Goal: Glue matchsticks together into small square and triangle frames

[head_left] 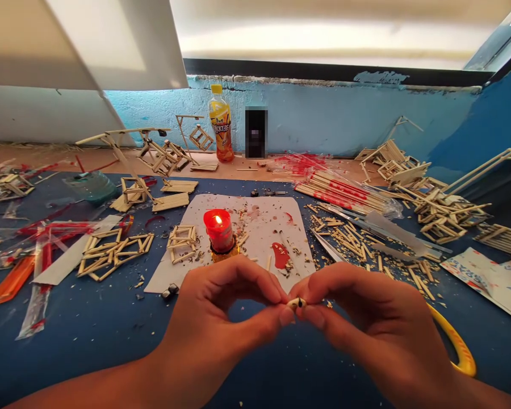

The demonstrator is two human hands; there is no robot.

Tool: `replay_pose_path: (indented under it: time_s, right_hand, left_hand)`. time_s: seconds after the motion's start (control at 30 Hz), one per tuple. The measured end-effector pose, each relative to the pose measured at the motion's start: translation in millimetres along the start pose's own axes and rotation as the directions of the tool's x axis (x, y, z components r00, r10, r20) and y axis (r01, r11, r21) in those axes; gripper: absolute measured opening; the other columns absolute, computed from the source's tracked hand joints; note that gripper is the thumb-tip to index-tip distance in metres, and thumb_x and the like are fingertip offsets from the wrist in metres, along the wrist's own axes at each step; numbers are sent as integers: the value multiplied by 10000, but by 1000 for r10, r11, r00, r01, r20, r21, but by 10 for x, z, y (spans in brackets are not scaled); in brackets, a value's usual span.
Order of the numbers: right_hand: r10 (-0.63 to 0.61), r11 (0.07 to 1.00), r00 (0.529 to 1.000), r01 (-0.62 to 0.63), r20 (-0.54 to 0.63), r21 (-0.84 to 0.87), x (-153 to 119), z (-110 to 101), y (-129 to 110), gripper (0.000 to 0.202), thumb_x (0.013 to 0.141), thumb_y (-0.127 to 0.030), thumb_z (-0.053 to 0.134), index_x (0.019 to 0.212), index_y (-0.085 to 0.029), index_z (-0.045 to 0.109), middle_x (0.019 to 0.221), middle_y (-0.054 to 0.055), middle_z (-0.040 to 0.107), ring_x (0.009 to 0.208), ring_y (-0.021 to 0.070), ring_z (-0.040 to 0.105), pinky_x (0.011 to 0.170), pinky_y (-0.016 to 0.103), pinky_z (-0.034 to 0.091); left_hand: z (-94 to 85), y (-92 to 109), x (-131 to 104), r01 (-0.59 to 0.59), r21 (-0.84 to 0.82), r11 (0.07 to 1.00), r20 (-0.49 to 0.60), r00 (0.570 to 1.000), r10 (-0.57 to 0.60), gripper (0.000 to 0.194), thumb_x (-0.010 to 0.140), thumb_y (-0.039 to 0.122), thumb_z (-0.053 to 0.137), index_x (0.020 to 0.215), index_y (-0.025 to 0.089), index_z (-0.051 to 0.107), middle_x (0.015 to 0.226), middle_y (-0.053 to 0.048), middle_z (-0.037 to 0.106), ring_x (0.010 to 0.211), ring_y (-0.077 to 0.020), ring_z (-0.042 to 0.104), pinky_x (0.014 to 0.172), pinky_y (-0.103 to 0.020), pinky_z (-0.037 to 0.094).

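- Head view, lower centre of the frame: the left hand [221,318] and the right hand [366,318] meet fingertip to fingertip, each pinching one end of a small stick piece [297,303] between thumb and forefinger; both pinches are closed tight on it, the other fingers curled in.
- The stick piece is pale with a dark spot at its middle and is held above the blue table [89,352], just below the white sheet [255,227].
- A yellow handle [457,346] curves out from under the right hand at lower right; what tool it belongs to is hidden.
- Just above the hands, a lit red candle [218,229] stands on the white sheet, with a red wax blot [280,254] to its right and a small stick frame [181,242] to its left.
- Centre right: loose cut sticks [357,238] and a wrapped stick bundle [344,192].
- Centre left: a flat stick lattice [113,250].
- Upper centre: an orange drink bottle [221,124] against the blue wall [344,116].
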State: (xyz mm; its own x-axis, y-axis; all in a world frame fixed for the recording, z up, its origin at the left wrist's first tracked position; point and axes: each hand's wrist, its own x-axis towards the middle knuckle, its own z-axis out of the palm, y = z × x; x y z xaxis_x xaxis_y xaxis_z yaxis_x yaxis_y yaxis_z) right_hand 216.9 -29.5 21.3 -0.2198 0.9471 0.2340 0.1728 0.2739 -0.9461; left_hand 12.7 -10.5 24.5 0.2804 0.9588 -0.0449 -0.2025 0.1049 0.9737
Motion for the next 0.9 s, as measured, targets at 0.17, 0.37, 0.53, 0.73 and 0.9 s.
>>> replay_pose_path:
  time_s: [0.17, 0.37, 0.53, 0.73, 0.9]
  right_hand:
    - [0, 1000, 1000, 0, -8, -25, -12, -11, 29, 113, 882, -179, 776, 882, -288, 745, 832, -35, 830, 759, 167, 800, 715, 238, 634]
    - [-16, 999, 1000, 16, -2, -43, -2, -9, 54, 116, 877, -166, 784, 903, -278, 764, 861, -18, 845, 778, 182, 813, 726, 244, 652]
    - [-63, 996, 998, 63, -7, -66, -7, -16, 51, 156, 869, -137, 780, 916, -285, 765, 876, -31, 849, 799, 177, 819, 740, 235, 660]
    - [-73, 989, 996, 79, 49, -123, -130, -56, 137, 246, 937, -177, 743, 1115, -344, 711, 1076, -6, 819, 1019, 225, 791, 933, 377, 663]
    - [-259, 927, 958, 283, 126, -246, -72, -182, 71, 356, 920, -106, 691, 1200, -326, 682, 1142, 26, 763, 1138, 237, 716, 1036, 390, 589]
  left_hand:
    - [-20, -18, -10, -86, 77, 993, 38, 996, 83, 270, 742, 14, 891, 761, 273, 819, 782, 50, 819, 744, -119, 746, 742, -171, 593]
    - [-85, -51, -36, -219, 256, 941, 65, 976, 210, 259, 787, 63, 885, 809, 314, 821, 809, 68, 832, 763, -130, 768, 780, -196, 604]
    - [-95, -8, -35, -307, 338, 890, 118, 952, 284, 270, 824, 79, 859, 865, 345, 842, 828, 75, 848, 742, -138, 791, 761, -201, 615]
    - [-105, 124, -59, -376, 387, 842, 137, 926, 350, 417, 744, -43, 855, 845, 361, 870, 824, 44, 869, 714, -178, 810, 736, -236, 618]
    - [-108, 48, -209, -190, 191, 963, 123, 978, 168, 252, 790, 140, 866, 886, 371, 895, 935, -31, 880, 955, -296, 808, 982, -367, 590]
